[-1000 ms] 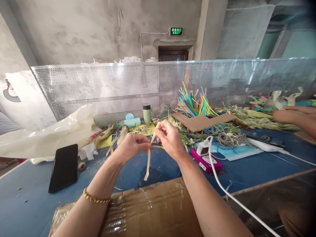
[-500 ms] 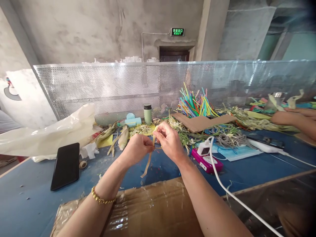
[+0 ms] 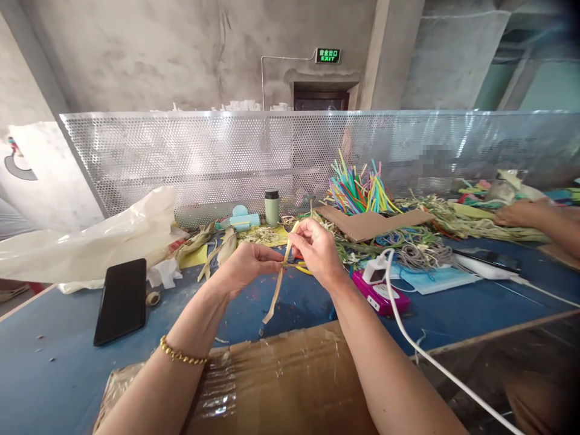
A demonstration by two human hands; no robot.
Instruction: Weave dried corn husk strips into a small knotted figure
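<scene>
Both my hands meet above the blue table (image 3: pixel 54 374), pinching one pale straw-coloured strip (image 3: pixel 275 299). My left hand (image 3: pixel 247 267) has its fingers closed on the strip's middle; a gold bracelet sits on that wrist. My right hand (image 3: pixel 317 251) pinches the strip's upper part, whose tip pokes up past the fingers. The strip's lower end hangs free toward a taped cardboard box (image 3: pixel 272 386) in front of me.
A black phone (image 3: pixel 120 300) and a crumpled pale plastic bag (image 3: pixel 95 241) lie at left. A pink power bank (image 3: pixel 379 294) with white cable, coloured straws (image 3: pixel 357 190), husk strips, cardboard and a green bottle (image 3: pixel 272 207) crowd the back. Another person's hand (image 3: pixel 521 212) works at right. A perforated metal screen (image 3: pixel 181 163) borders the table.
My hands have shifted slightly while keeping hold of the strip; its hanging end swung a little. The other person's hand at right moved slightly back.
</scene>
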